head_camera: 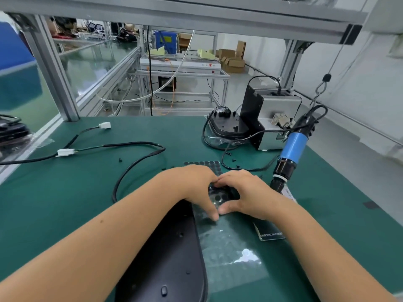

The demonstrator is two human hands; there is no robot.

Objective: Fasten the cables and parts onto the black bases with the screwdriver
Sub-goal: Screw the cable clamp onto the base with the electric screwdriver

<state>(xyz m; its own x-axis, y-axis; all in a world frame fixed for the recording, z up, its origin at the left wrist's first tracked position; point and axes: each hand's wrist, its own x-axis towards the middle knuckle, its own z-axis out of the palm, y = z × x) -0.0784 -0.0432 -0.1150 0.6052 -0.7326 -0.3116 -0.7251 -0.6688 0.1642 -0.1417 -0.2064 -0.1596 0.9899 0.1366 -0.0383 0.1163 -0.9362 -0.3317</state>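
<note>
Both hands meet over a clear sheet of round black pads (222,196) at the table's middle. My left hand (196,188) holds the sheet, thumb down on its near edge and fingers curled over its far side. My right hand (246,192) pinches the same sheet, its fingertips touching the left fingertips. What lies under the fingertips is hidden. A black base (165,258) lies upside down under my left forearm. A second black base (229,125) with wires sits at the back. The blue screwdriver (293,147) hangs to the right, untouched.
A black cable with white connectors (64,152) loops over the left of the green table (65,203). A grey screw feeder (279,110) stands at the back right. Loose black screws (233,159) lie near the pads. A clear bag (231,253) and a label card (271,233) lie in front.
</note>
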